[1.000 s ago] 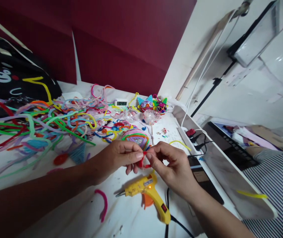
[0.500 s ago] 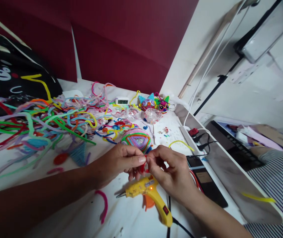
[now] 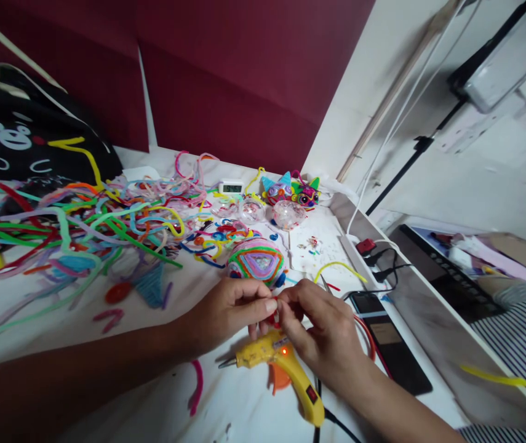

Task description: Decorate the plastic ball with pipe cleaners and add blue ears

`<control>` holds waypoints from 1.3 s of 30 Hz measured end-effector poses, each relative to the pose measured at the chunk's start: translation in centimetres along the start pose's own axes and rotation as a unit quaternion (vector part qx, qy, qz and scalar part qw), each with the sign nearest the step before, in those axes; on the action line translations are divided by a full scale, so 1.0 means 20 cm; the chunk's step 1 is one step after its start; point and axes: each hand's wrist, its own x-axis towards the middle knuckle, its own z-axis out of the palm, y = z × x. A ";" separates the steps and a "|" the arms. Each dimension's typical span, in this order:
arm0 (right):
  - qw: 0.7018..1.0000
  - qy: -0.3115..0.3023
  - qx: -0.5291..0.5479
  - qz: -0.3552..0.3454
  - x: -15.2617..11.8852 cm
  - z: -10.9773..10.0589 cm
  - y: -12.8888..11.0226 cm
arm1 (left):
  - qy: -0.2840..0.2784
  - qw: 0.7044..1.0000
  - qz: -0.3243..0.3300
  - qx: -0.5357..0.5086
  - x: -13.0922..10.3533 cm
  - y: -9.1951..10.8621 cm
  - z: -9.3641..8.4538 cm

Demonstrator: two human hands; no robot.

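Note:
Between the fingertips of both hands is a small red pipe cleaner piece (image 3: 275, 318), mostly covered by the fingers. My left hand (image 3: 239, 306) pinches it from the left, and my right hand (image 3: 314, 317) closes on it from the right, the fingertips nearly touching. A pointed metal tip sticks up behind my right hand. Just below the hands lies a yellow glue gun (image 3: 294, 370) with a glowing orange-red light, its nozzle pointing left. Beyond the hands sits a rounded piece covered in striped pipe cleaners (image 3: 257, 261).
Tangled pipe cleaners (image 3: 82, 218) cover the left side near a black bag (image 3: 18, 132). Two decorated cat-like heads (image 3: 290, 189) and clear containers (image 3: 289, 214) stand at the back. A phone (image 3: 398, 354), cables and a raised edge (image 3: 429, 307) are at right.
The view has shifted slightly, moving the scene a little to the right. The red piece shows less between the fingers, and a pointed metal tip now shows behind my right hand.

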 end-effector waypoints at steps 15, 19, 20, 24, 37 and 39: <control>0.909 -0.060 0.320 0.260 0.01 0.01 0.06 | 0.055 0.997 -0.008 -0.048 0.04 -0.03 -0.01; 0.930 -0.050 0.274 0.241 0.00 0.02 0.07 | 0.063 0.996 -0.026 -0.058 0.04 -0.02 -0.01; 0.932 -0.053 0.267 0.237 0.00 0.02 0.07 | 0.064 0.996 -0.029 -0.059 0.04 -0.02 0.00; 0.915 -0.073 0.307 0.250 0.00 0.02 0.07 | 0.065 0.994 -0.033 -0.077 0.04 -0.03 0.00; 0.949 -0.088 0.216 0.211 0.00 -0.01 0.07 | 0.052 0.996 -0.042 -0.060 0.03 -0.05 -0.01; 0.960 -0.087 0.183 0.192 0.00 -0.01 0.07 | 0.052 0.996 -0.039 -0.062 0.03 -0.04 -0.01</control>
